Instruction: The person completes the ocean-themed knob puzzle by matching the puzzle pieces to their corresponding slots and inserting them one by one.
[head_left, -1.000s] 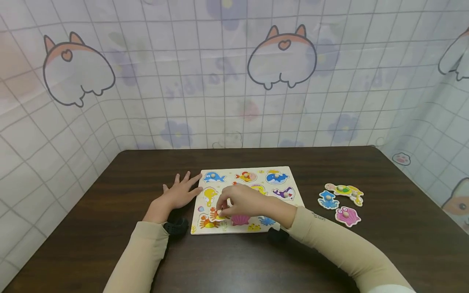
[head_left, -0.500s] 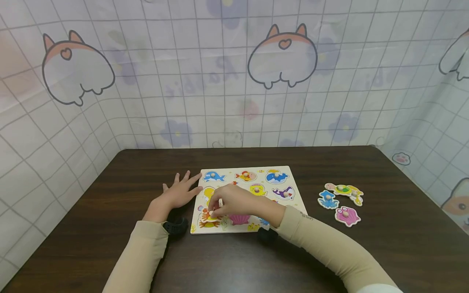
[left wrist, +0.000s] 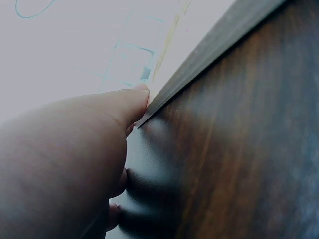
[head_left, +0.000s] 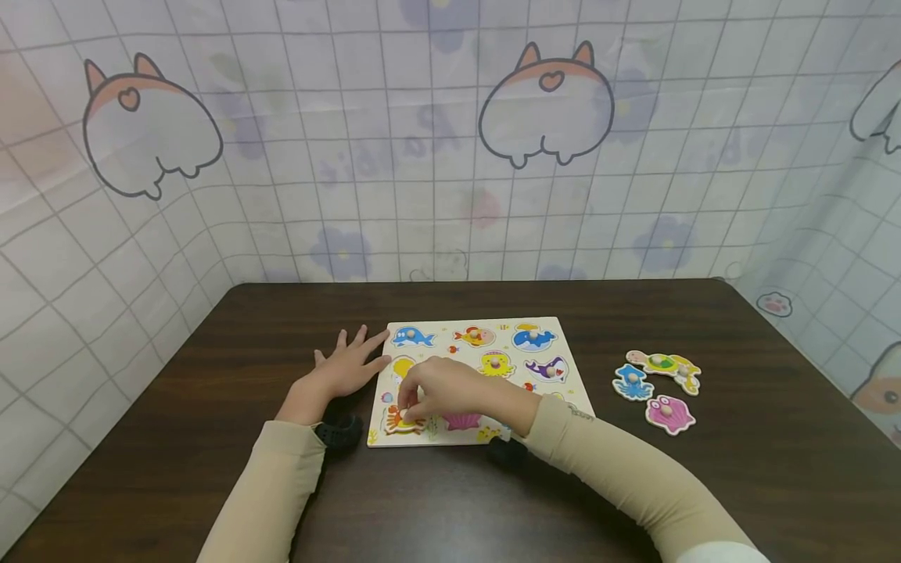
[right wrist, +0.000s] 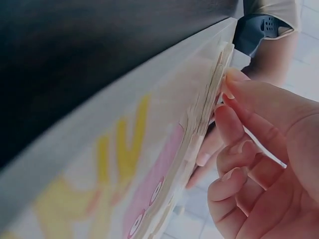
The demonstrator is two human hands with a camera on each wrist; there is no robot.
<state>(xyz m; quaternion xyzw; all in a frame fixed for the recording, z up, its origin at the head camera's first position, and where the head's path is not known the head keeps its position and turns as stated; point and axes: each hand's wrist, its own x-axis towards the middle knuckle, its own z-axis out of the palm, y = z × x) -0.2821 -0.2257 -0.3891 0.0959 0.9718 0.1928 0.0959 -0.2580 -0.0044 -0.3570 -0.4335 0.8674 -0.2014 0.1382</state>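
The table [head_left: 493,500] is carrying everything, and the puzzle board [head_left: 441,332] is lying on it, left edge and right edge both well in from the table's sides. The right hand [head_left: 450,387] is reaching over the board's near edge, thumb and fingertips closing narrowly in a pinch. The left hand [head_left: 343,369] is resting on the table, fingers spread wide, its thumb touching the board's left edge. Four loose pieces are waiting toward the table's right edge: a turtle [head_left: 659,362], a yellow piece [head_left: 688,381], a blue piece [head_left: 633,383] and a pink shell [head_left: 669,414]. The crab piece [head_left: 396,423] is sitting at the board's near left corner, its knob [head_left: 403,416] being held in the right hand's pinch. This seems to be the seating step; whether the crab is lying flush, I cannot tell. The next move probably calls for matching its outline to the recess and pressing down evenly.
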